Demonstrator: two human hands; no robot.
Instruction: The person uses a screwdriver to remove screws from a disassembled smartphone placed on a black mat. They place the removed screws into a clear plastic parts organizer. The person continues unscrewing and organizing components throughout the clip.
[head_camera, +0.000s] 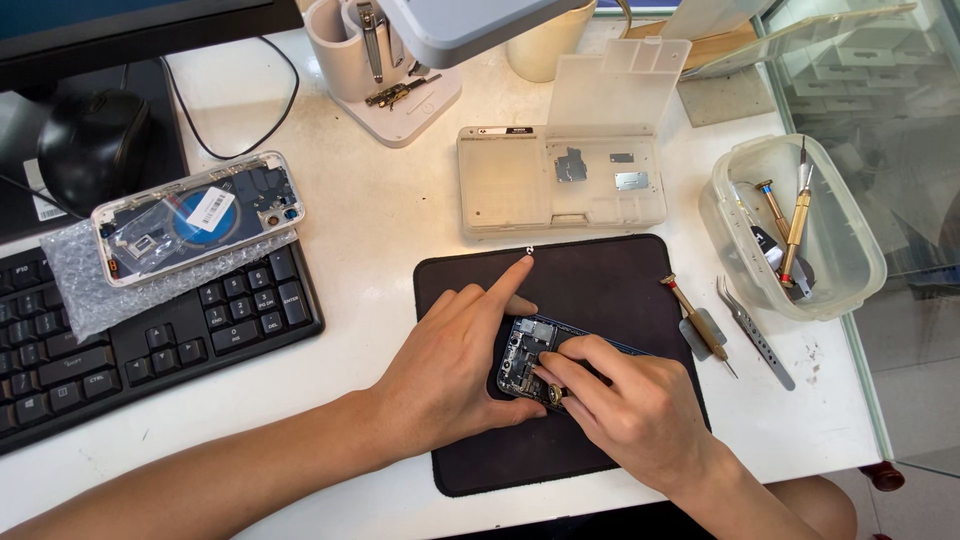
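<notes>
An opened phone (530, 358) is lying on the black mat (600, 280), approx. centre of desk. It is steadied by the left hand (450, 365), thumb and fingers clamped on its edge, index finger stretched out. A small screwdriver (553, 394) is pinched by the right hand (620, 400), tip on the phone's inside. Tweezers (755, 332) are lying just beside the mat.

Most of the opened phone (524, 358) is hidden beneath the left hand (450, 370) and right hand (620, 400). The tool tip at the phone is too small to identify. The monitor (140, 30) beyond the phone is cut by the top edge.
</notes>
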